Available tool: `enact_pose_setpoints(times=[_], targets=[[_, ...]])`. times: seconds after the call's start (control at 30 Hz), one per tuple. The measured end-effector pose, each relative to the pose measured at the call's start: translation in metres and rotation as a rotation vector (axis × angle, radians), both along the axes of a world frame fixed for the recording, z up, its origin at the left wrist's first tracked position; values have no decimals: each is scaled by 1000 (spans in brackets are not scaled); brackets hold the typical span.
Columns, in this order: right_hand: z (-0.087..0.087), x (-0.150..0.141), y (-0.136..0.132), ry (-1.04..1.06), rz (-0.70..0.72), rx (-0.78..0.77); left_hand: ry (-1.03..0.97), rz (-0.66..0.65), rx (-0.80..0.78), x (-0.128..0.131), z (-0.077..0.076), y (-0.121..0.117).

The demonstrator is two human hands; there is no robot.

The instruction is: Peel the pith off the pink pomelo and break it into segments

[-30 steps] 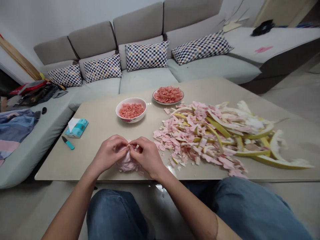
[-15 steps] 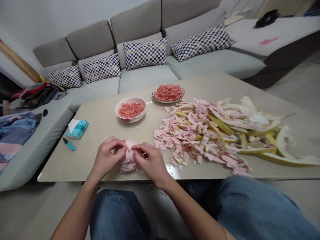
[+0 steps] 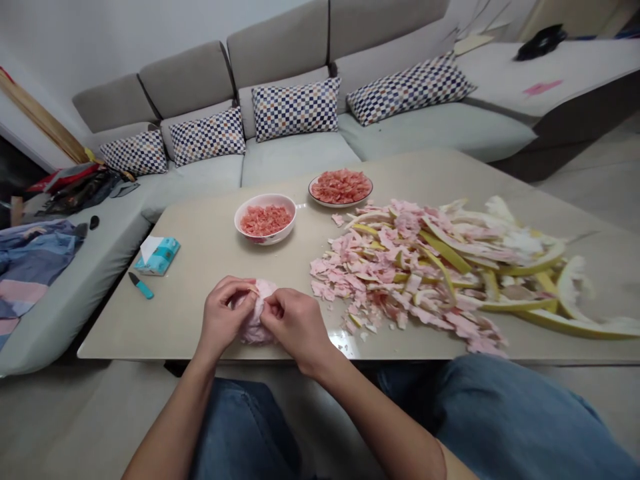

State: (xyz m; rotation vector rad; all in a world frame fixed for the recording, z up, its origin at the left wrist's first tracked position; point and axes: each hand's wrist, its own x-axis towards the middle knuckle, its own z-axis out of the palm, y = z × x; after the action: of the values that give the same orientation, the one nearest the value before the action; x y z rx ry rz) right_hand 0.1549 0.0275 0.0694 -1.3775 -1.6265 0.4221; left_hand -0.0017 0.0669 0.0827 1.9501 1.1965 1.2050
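A peeled pomelo (image 3: 257, 327), pale pink and rough with pith, rests on the table near its front edge. My left hand (image 3: 223, 313) grips its left upper side, thumb and fingers curled against it. On the right side, my right hand (image 3: 295, 323) pinches at the top surface with thumb and forefinger pressed together. The fingers hide part of the fruit. Beyond it stands a white bowl (image 3: 243, 231) of loose pink pomelo pulp (image 3: 266, 219). A dark-rimmed plate (image 3: 320, 201) heaped with similar pulp lies farther back.
A large pile of pink pith and yellow-green rind (image 3: 425, 267) spreads over the table's right side. To the left lie a blue tissue pack (image 3: 163, 257) and a knife with a turquoise handle (image 3: 144, 289). A grey sofa (image 3: 295, 157) with checkered cushions lines the back.
The view has shifted slightly. My right hand's fingers have closed tighter into a pinch at the pomelo, and my left hand stays on its left side.
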Motion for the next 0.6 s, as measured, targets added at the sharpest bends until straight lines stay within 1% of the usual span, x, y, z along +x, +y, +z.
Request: enact_pose_setpoints(times=[0.1, 0.2, 0.3, 0.47, 0.53, 0.6], targets=[[-7, 1, -7, -38, -26, 35, -38, 22, 12, 3, -5, -1], [-14, 5, -18, 29, -18, 17, -60, 42, 22, 6, -8, -2], [-21, 11, -32, 102, -19, -36, -90, 58, 37, 8, -11, -2], [-35, 26, -51, 160, -38, -165, -131, 66, 31, 6, -15, 0], [-37, 35, -56, 204, -57, -223, -158, 67, 16, 4, -17, 2], [-34, 48, -59, 251, -70, -258, -188, 56, 1, 3, -19, 3]])
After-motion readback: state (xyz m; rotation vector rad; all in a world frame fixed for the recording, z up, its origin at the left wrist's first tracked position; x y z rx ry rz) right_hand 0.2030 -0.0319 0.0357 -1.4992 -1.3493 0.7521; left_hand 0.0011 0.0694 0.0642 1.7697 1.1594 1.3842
